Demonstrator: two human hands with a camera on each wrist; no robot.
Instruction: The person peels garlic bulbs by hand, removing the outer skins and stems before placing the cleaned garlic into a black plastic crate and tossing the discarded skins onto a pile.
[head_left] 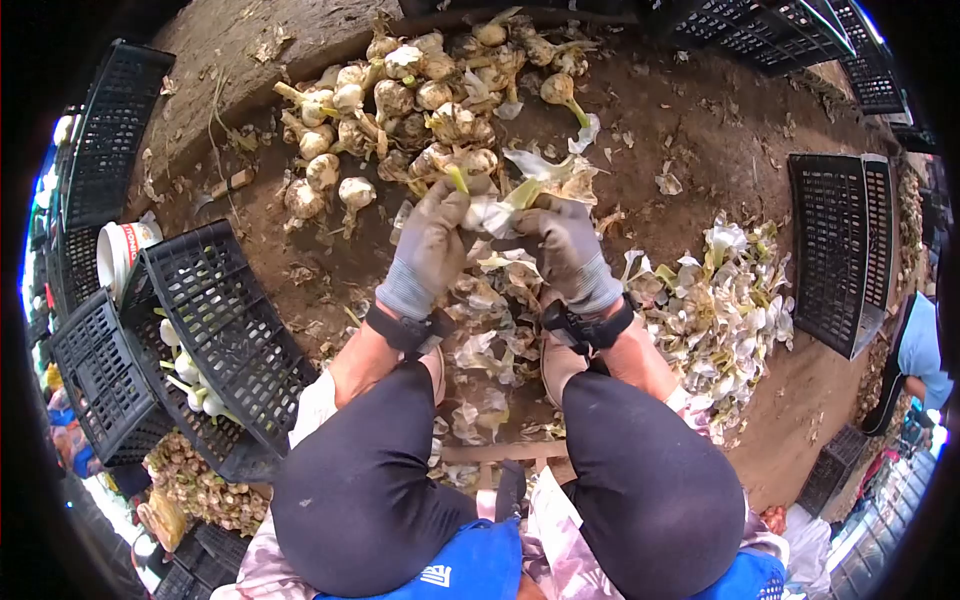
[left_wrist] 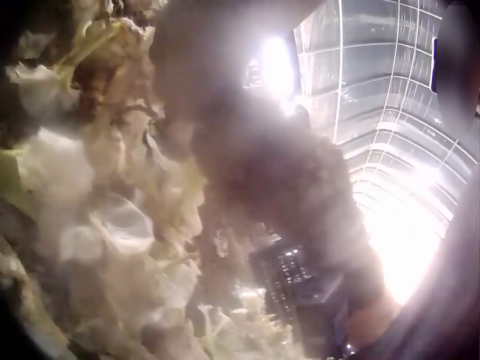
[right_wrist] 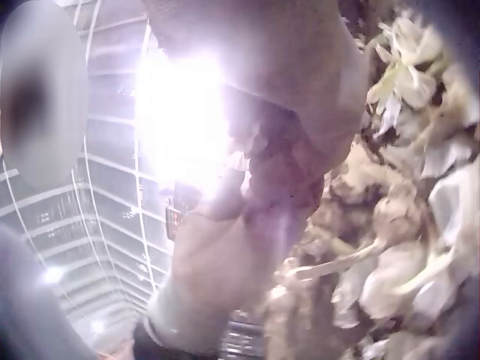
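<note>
Garlic bulb [head_left: 487,214], partly peeled, pinched between curled left hand [head_left: 432,238] and right hand [head_left: 572,250]; unpeeled bulbs [head_left: 394,98] heaped ahead, cleaned bulbs [head_left: 187,367] crated.

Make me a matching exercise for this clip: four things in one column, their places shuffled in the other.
1. soil-stained garlic bulbs with stalks
2. large heap of papery whitish garlic skins
3. clean white garlic bulbs
4. white plastic bucket with red lettering

A. inside a slatted black plastic crate
B. on the brown ground, to the right
C. at the left, beside black crates
D. on the ground, straight ahead

Pairs: 1-D, 2-B, 3-A, 4-C
</note>
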